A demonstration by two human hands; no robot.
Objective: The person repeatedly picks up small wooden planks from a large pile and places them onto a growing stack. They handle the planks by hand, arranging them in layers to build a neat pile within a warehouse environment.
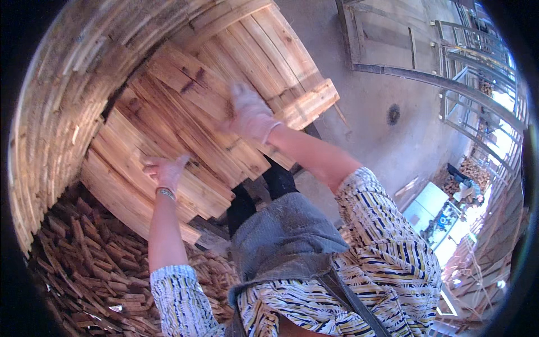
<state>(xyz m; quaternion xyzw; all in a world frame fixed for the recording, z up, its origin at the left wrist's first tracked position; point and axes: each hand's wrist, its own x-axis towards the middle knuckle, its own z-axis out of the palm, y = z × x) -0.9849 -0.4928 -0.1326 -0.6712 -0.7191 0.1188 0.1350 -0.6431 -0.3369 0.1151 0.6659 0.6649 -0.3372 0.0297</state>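
Observation:
Pale wooden boards (pixel 185 126) lie side by side in a layer in front of me, with uneven near ends. My left hand (pixel 167 170), in a thin pale glove, is on or just over the boards at the left, thumb and fingers apart. Farther up and to the right, my right hand (pixel 251 114), gloved too, reaches over the boards with its thumb away from the fingers. Motion blurs its fingertips, and I cannot tell whether they touch the wood. A short crosspiece (pixel 306 105) sits at the right edge of the boards. No held thing shows in either hand.
A tall stack of boards (pixel 56 112) curves along the left. Many small wood offcuts (pixel 106 264) are heaped at the lower left. To the right lie a concrete floor (pixel 387 135) and metal frames (pixel 426 78). A light-coloured table (pixel 426 208) stands farther right, near piled wood.

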